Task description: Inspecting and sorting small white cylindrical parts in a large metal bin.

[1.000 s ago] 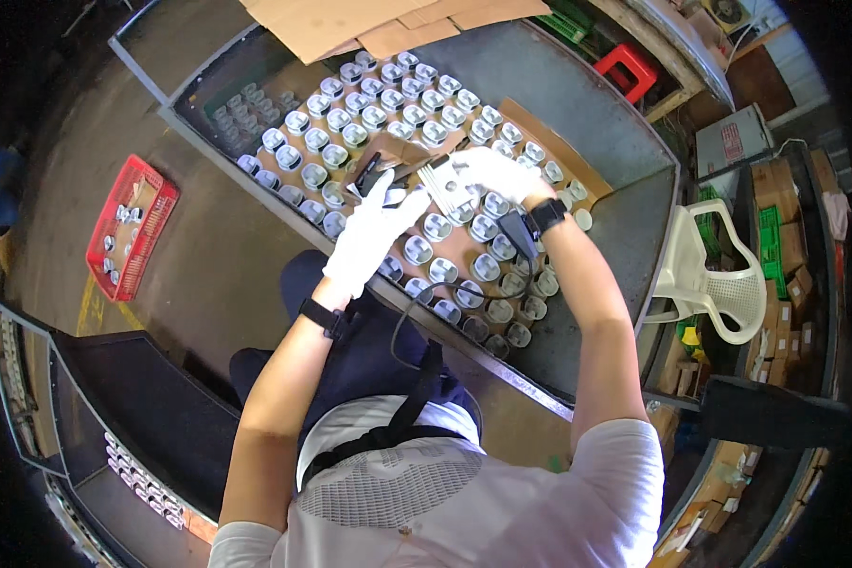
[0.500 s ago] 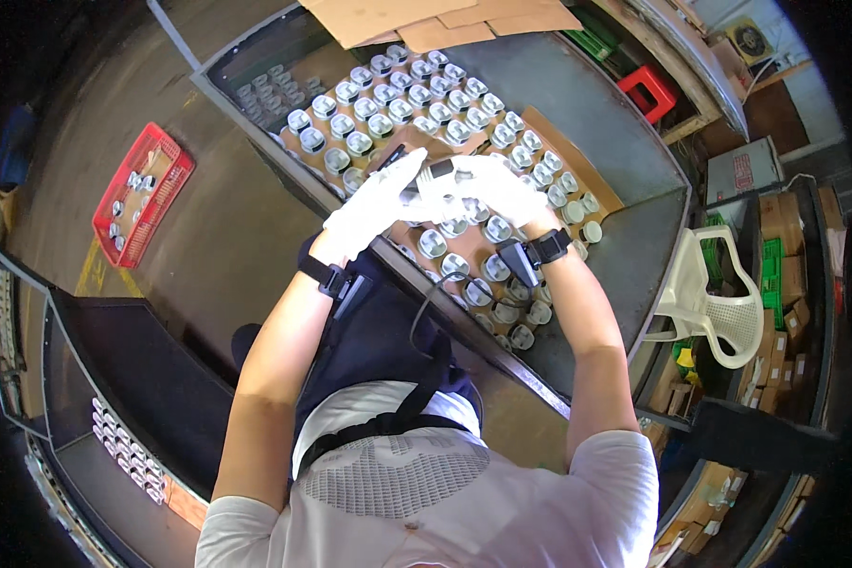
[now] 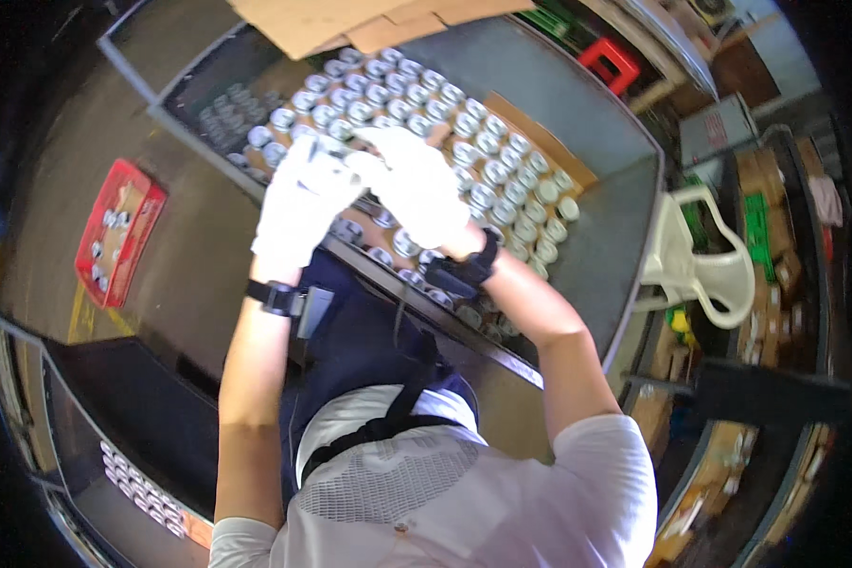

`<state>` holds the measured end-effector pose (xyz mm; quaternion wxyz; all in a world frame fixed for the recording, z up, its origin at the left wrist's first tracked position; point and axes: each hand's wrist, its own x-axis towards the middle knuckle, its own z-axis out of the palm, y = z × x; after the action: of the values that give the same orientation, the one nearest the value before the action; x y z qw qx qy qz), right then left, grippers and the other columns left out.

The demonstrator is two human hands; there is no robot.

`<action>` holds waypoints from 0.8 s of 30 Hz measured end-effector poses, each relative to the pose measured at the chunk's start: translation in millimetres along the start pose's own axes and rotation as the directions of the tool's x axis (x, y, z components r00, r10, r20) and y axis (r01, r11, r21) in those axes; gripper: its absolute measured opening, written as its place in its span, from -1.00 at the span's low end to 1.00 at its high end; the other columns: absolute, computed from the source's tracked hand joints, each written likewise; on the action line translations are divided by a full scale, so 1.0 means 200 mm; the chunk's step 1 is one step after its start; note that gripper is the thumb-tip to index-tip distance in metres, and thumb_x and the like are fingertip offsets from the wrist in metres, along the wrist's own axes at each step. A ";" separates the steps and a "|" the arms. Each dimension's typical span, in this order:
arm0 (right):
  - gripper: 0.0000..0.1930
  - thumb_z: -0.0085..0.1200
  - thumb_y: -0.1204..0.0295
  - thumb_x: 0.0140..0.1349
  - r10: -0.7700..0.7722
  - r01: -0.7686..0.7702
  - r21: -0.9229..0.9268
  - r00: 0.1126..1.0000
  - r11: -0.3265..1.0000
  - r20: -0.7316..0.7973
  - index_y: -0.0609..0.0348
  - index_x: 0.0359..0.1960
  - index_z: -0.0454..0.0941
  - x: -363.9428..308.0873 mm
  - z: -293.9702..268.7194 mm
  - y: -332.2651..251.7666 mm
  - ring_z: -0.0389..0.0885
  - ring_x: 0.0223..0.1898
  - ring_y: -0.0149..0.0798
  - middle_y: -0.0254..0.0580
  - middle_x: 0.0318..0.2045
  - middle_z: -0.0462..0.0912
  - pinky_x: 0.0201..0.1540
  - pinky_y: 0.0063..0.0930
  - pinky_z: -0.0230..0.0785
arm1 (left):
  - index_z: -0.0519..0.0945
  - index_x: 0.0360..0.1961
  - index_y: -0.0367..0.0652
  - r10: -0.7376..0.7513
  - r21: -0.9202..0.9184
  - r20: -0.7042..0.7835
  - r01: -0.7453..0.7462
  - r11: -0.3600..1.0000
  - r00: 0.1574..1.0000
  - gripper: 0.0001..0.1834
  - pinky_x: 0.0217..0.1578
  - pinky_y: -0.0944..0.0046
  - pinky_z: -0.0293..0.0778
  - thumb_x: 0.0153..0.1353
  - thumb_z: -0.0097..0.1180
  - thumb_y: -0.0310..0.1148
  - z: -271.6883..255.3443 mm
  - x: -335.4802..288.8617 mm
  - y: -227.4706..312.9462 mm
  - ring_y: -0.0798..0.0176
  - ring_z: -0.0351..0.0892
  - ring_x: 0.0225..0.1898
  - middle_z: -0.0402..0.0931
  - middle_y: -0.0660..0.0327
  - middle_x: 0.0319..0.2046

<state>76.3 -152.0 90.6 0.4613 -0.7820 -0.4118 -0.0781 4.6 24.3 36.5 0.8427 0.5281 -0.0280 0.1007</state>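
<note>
My left hand (image 3: 303,204), in a white glove, is closed around a silvery piston (image 3: 330,146), blurred and mostly hidden by the fingers. The gloved right hand (image 3: 415,185) is right beside it, its bent fingers reaching to the left hand. Whatever those fingers pinch is smeared by motion and glare. Below and beyond both hands, rows of silver pistons (image 3: 488,142) stand on brown cardboard, on a grey metal-edged table (image 3: 577,104). The nearest rows are partly covered by my hands.
A red crate (image 3: 145,227) with a few pistons stands on the floor at left. Cardboard sheets (image 3: 369,24) lie at the table's far edge. A white plastic chair (image 3: 696,256) and a red stool (image 3: 609,66) are at right. More pistons (image 3: 142,488) sit on a lower-left shelf.
Both hands have moved left over the table, close together. The view has shifted a little. A dark object seen between the hands before can no longer be made out.
</note>
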 end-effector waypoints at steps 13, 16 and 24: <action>-0.73 0.20 0.23 0.14 -0.072 0.082 -0.162 0.995 0.983 0.066 0.15 -0.26 0.54 0.13 0.00 -0.01 0.59 -0.28 0.02 -0.07 -0.36 0.56 -0.22 -0.14 0.43 | 0.23 0.42 -0.19 0.153 0.143 -0.073 -0.141 0.980 0.986 -0.37 0.09 0.21 0.55 0.36 0.12 -0.45 -0.01 0.00 -0.05 0.22 0.55 0.09 0.48 0.09 0.19; -0.61 0.30 0.08 0.10 0.025 -0.024 -0.013 0.994 1.000 0.110 0.17 -0.26 0.68 0.27 -0.11 0.04 0.63 -0.32 -0.12 -0.05 -0.34 0.66 -0.26 -0.28 0.46 | 0.45 0.26 -0.12 -0.088 -0.088 -0.138 0.076 0.993 0.986 -0.58 0.08 0.09 0.55 0.44 0.06 -0.25 -0.04 0.06 0.02 0.11 0.62 0.01 0.58 0.07 0.08; -0.65 0.39 0.15 0.13 0.395 -0.424 0.246 0.905 0.872 0.158 0.21 -0.31 0.67 0.69 -0.60 0.25 0.63 -0.42 -0.38 -0.11 -0.42 0.71 -0.32 -0.40 0.49 | 0.63 -0.19 -0.19 0.308 0.980 -0.028 -0.034 0.195 0.951 -0.70 -0.18 -0.07 0.53 0.41 0.00 -0.19 -0.30 0.07 0.04 -0.15 0.64 -0.23 0.64 -0.05 -0.29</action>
<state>232.5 -180.3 194.3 0.5495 -0.7827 -0.2666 0.1195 12.4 83.1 18.4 0.3069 0.9161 0.0749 0.2468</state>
